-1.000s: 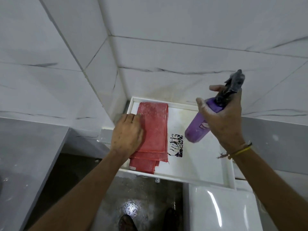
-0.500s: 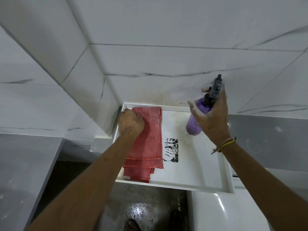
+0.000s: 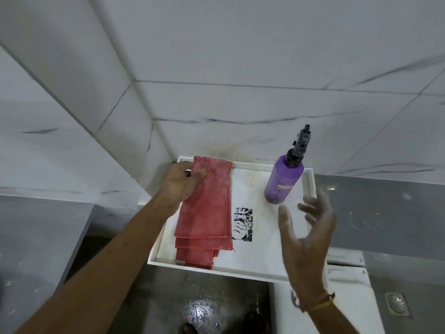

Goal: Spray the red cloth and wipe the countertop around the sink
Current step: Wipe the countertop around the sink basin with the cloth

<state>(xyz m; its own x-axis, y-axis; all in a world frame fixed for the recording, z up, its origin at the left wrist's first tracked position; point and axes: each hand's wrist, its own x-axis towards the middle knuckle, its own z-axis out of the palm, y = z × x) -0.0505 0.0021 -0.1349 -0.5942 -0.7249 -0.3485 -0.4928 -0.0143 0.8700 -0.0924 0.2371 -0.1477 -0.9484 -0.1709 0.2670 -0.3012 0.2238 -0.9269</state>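
Note:
A folded red cloth (image 3: 204, 213) lies on the left side of a white tray (image 3: 252, 268) set against the tiled wall. My left hand (image 3: 180, 182) pinches the cloth's far left corner between thumb and fingers. A purple spray bottle (image 3: 284, 182) with a black nozzle stands upright at the tray's far right corner. My right hand (image 3: 305, 237) hovers just in front of the bottle, fingers spread, holding nothing. A grey countertop (image 3: 385, 213) runs to the right of the tray.
White marble-look tiles (image 3: 240, 56) cover the wall and corner behind the tray. A grey surface (image 3: 36, 237) sits at the left. A black printed mark (image 3: 243, 224) is on the tray floor. A white fixture (image 3: 337, 309) and a floor drain (image 3: 397, 304) lie below right; wet floor underneath.
My right hand set the purple bottle down upright on the tray and let go, drawing back. My left hand shifted from pressing on the cloth to pinching its far corner.

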